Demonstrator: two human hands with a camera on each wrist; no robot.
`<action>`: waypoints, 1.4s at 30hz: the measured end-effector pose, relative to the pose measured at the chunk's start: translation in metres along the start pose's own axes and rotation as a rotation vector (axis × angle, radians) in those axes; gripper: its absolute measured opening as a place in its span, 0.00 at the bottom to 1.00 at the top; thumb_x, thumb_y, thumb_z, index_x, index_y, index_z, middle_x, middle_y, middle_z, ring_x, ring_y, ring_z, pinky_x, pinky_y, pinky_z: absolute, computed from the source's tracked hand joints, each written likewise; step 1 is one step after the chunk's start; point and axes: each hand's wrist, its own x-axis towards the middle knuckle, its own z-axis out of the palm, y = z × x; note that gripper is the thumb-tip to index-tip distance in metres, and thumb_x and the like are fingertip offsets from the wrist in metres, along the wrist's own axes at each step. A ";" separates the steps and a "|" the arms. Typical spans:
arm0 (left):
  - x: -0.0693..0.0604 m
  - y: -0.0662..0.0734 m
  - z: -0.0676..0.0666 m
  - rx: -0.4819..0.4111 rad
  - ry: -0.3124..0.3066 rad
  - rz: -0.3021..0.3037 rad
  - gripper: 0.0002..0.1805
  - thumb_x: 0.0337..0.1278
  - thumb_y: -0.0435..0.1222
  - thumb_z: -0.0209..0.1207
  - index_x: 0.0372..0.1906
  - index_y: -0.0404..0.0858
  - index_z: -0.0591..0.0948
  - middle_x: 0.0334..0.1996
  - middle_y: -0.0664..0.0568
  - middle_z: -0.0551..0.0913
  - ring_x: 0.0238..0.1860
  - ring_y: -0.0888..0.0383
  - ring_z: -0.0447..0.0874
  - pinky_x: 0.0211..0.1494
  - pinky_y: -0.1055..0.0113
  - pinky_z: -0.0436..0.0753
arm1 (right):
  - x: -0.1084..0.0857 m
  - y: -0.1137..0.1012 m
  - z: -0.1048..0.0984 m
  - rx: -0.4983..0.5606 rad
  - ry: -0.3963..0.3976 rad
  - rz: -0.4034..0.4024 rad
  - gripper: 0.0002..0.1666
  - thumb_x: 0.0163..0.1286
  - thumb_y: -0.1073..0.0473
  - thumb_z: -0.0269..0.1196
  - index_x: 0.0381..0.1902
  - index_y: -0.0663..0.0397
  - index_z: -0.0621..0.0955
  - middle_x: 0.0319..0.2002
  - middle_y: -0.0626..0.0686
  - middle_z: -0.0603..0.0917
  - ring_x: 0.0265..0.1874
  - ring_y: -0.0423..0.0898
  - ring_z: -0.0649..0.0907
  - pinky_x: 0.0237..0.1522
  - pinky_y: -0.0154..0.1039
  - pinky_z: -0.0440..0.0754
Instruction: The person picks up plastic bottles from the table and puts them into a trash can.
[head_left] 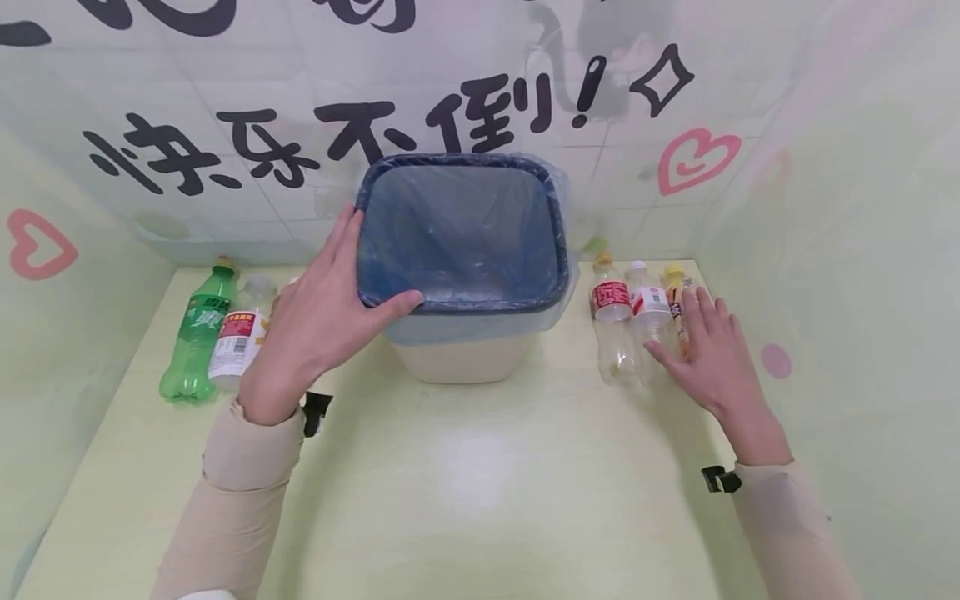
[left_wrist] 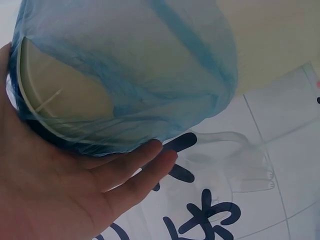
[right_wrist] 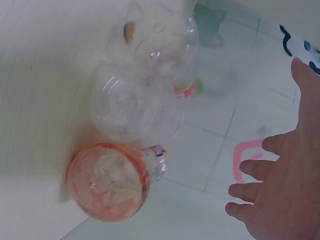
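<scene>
A trash bin [head_left: 457,365] with a dark rim and a translucent blue liner [left_wrist: 175,75] stands at the back middle of the table. My left hand [head_left: 318,312] grips its left front corner, thumb over the front rim and fingers along the outer left side. On the right, my right hand [head_left: 716,358] hovers with fingers spread, holding nothing. Beside it stand a red-labelled clear bottle [head_left: 613,302], a white-capped clear bottle [head_left: 651,302] and a yellow-capped bottle [head_left: 675,283], partly behind the hand. The right wrist view shows an orange-tinted bottle base [right_wrist: 110,182] apart from the fingers.
A green bottle [head_left: 197,342] and a clear bottle with a red and white label [head_left: 234,342] stand at the left, the latter partly behind my left arm. Printed walls enclose the pale table [head_left: 472,517] at the back and both sides.
</scene>
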 end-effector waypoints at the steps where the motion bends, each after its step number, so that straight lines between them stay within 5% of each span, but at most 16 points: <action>1: 0.000 0.000 -0.001 -0.013 0.005 -0.003 0.62 0.53 0.72 0.54 0.81 0.44 0.40 0.80 0.57 0.38 0.73 0.35 0.59 0.57 0.30 0.69 | 0.001 0.001 0.000 0.014 -0.001 0.009 0.56 0.71 0.33 0.54 0.79 0.61 0.44 0.77 0.70 0.44 0.73 0.74 0.44 0.72 0.67 0.40; 6: 0.000 -0.001 -0.004 -0.056 0.020 -0.012 0.62 0.53 0.69 0.57 0.81 0.44 0.41 0.80 0.58 0.38 0.75 0.37 0.55 0.65 0.31 0.63 | 0.004 0.006 0.000 0.048 0.017 0.032 0.57 0.71 0.33 0.54 0.80 0.60 0.42 0.77 0.71 0.44 0.74 0.73 0.44 0.72 0.65 0.41; 21: -0.004 -0.002 -0.007 -0.035 0.017 -0.062 0.63 0.51 0.71 0.57 0.81 0.46 0.39 0.80 0.54 0.43 0.71 0.34 0.61 0.58 0.29 0.68 | 0.005 0.012 -0.005 0.065 0.002 0.065 0.56 0.73 0.34 0.52 0.79 0.61 0.40 0.77 0.71 0.42 0.73 0.74 0.44 0.71 0.68 0.41; 30: -0.002 -0.002 -0.005 -0.036 0.011 -0.062 0.63 0.51 0.72 0.55 0.81 0.47 0.39 0.80 0.54 0.43 0.71 0.34 0.62 0.57 0.30 0.69 | 0.006 0.030 -0.011 0.046 -0.028 0.170 0.49 0.78 0.34 0.39 0.79 0.58 0.37 0.78 0.67 0.38 0.74 0.72 0.44 0.62 0.77 0.51; 42: -0.001 0.001 0.001 -0.044 0.009 -0.032 0.63 0.52 0.71 0.56 0.81 0.44 0.41 0.80 0.54 0.43 0.74 0.38 0.57 0.61 0.32 0.67 | 0.001 0.047 -0.012 0.091 -0.046 0.251 0.49 0.78 0.34 0.35 0.78 0.61 0.35 0.76 0.71 0.35 0.73 0.73 0.45 0.65 0.74 0.50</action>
